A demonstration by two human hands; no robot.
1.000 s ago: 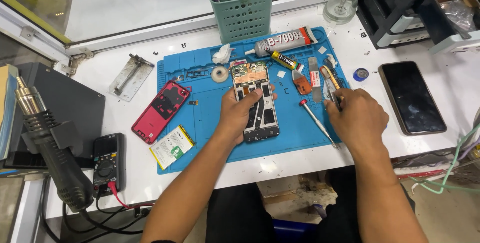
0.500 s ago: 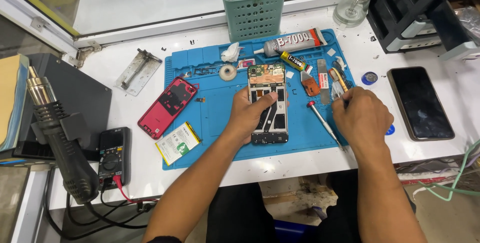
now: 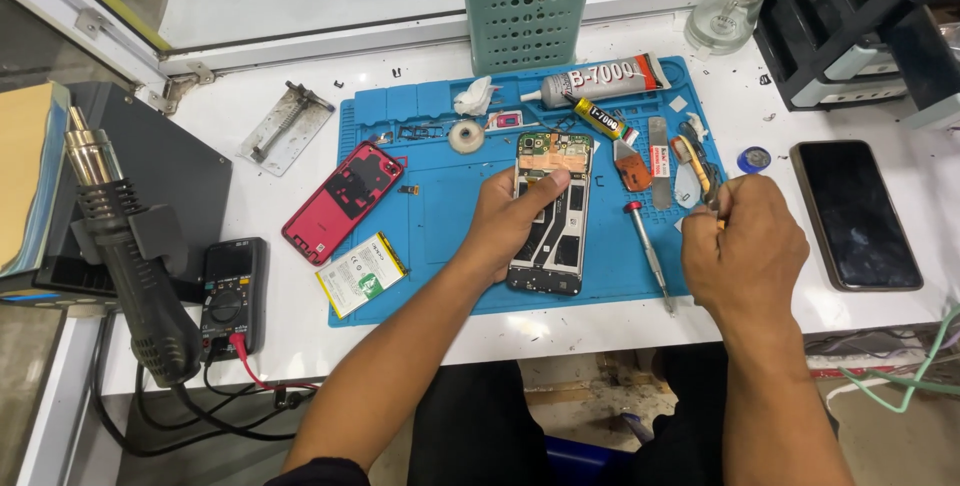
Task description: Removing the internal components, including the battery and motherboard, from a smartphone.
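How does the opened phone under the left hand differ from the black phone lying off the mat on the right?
The opened phone lies on the blue work mat with its back off and inner parts bare; the black phone lies on the white table, closed, showing only a dark glossy face. The left hand rests on the opened one; nothing touches the black one. Both lie flat, long sides running away from the person.

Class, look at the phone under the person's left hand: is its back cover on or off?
Off. The phone lies with its inner parts bare under the left hand, and a red back cover lies apart on the blue mat.
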